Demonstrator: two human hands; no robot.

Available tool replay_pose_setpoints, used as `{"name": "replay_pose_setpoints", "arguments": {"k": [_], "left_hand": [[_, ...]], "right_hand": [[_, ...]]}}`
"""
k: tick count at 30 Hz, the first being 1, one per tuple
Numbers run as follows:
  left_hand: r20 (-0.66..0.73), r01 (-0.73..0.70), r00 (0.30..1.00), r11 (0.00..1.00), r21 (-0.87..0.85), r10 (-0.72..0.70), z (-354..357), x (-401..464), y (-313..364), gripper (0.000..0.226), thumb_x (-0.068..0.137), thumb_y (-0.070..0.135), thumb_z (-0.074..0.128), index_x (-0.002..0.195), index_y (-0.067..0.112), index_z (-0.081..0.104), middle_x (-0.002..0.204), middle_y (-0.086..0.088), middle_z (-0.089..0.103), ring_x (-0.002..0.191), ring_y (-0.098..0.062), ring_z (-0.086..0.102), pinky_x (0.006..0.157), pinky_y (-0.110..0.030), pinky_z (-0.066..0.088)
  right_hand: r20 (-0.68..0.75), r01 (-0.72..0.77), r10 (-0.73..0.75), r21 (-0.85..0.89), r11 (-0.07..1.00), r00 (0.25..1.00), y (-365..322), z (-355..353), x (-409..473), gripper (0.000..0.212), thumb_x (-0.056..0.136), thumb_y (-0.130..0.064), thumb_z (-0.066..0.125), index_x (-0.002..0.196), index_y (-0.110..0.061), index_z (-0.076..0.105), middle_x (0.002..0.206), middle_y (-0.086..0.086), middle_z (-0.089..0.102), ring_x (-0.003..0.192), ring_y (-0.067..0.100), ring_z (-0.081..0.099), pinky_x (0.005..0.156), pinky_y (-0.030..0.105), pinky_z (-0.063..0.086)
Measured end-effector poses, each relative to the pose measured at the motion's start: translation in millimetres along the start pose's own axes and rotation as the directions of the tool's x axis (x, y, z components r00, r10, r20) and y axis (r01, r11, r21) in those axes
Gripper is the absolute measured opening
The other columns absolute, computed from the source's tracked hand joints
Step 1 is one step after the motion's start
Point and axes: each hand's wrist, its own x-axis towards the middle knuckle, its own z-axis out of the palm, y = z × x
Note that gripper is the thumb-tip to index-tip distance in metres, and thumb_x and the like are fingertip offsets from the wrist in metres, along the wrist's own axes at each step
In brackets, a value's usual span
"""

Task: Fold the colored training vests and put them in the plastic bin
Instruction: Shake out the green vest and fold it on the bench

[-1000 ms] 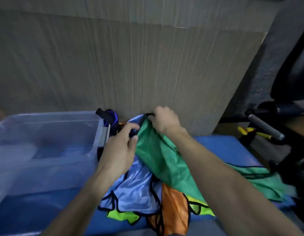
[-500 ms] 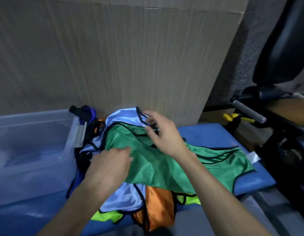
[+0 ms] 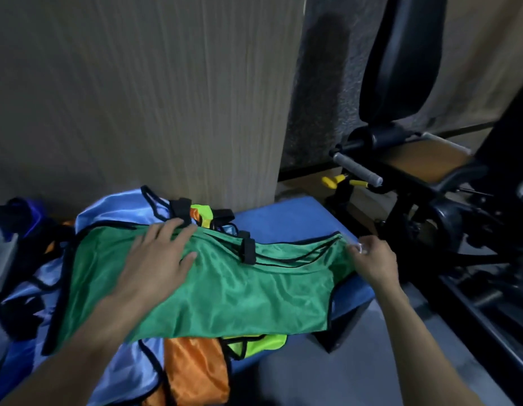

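Note:
A green vest (image 3: 239, 291) with black trim lies spread flat over a pile of vests on a blue padded bench (image 3: 286, 221). My left hand (image 3: 158, 259) presses flat on its left half, fingers straight. At the vest's right end, my right hand (image 3: 371, 259) pinches the edge near the bench corner. Under the green vest lie a light blue vest (image 3: 117, 209), an orange one (image 3: 196, 370) and a neon yellow one (image 3: 257, 347). Only a pale corner of the plastic bin (image 3: 2, 259) shows at the far left edge.
A wooden panel (image 3: 137, 98) stands behind the bench. Black exercise equipment (image 3: 430, 177) with a grey handle and yellow parts crowds the right side. Dark straps and a blue item (image 3: 26, 218) lie between the bin and the vests. Grey floor (image 3: 327, 376) lies below the bench.
The view has swung right, so the bin has nearly left the frame. The green vest got spread out flat; my right hand slid to its right end and my left hand flattened on it.

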Motion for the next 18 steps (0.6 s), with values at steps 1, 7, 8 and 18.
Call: {"name": "replay_pose_setpoints", "arguments": {"k": [1, 7, 8, 18], "left_hand": [[0.002, 0.030, 1.000, 0.999, 0.028, -0.030, 2, 3, 1, 0.051, 0.098, 0.045, 0.052, 0.145, 0.025, 0.053, 0.145, -0.003, 0.051, 0.126, -0.031, 0.048, 0.098, -0.051, 0.045], [-0.129, -0.043, 0.990, 0.999, 0.034, 0.047, 2, 2, 34, 0.046, 0.086, 0.022, 0.072, 0.130, 0.014, 0.063, 0.126, -0.004, 0.055, 0.111, -0.031, 0.049, 0.085, -0.050, 0.045], [-0.150, -0.078, 0.986, 0.997, 0.012, 0.078, 0, 2, 42, 0.045, 0.083, 0.016, 0.074, 0.127, 0.014, 0.065, 0.124, -0.004, 0.055, 0.108, -0.031, 0.049, 0.083, -0.048, 0.044], [-0.193, -0.462, 0.886, 0.843, -0.277, 0.422, 6, 40, 155, 0.022, 0.092, 0.023, 0.062, 0.113, 0.026, 0.066, 0.107, 0.012, 0.058, 0.101, -0.016, 0.050, 0.084, -0.035, 0.039]], "right_hand": [[0.026, 0.003, -0.002, -0.048, 0.999, 1.000, 7, 5, 7, 0.050, 0.076, -0.075, 0.044, 0.084, -0.026, 0.052, 0.097, 0.008, 0.061, 0.090, 0.037, 0.057, 0.069, 0.039, 0.045], [0.108, 0.029, -0.025, -0.036, 0.999, 0.994, 3, -7, 15, 0.053, 0.078, -0.069, 0.070, 0.105, -0.024, 0.063, 0.117, 0.010, 0.059, 0.106, 0.038, 0.057, 0.083, 0.043, 0.051], [0.109, 0.010, -0.011, 0.008, 1.000, 0.994, 0, -13, 14, 0.060, 0.078, -0.061, 0.078, 0.117, -0.018, 0.061, 0.120, 0.011, 0.056, 0.107, 0.036, 0.057, 0.084, 0.041, 0.050], [0.130, -0.108, 0.056, 0.439, 0.892, 0.990, 14, -18, 13, 0.023, 0.086, -0.015, 0.082, 0.099, 0.000, 0.071, 0.082, 0.003, 0.066, 0.083, 0.021, 0.064, 0.074, 0.026, 0.053]]}}
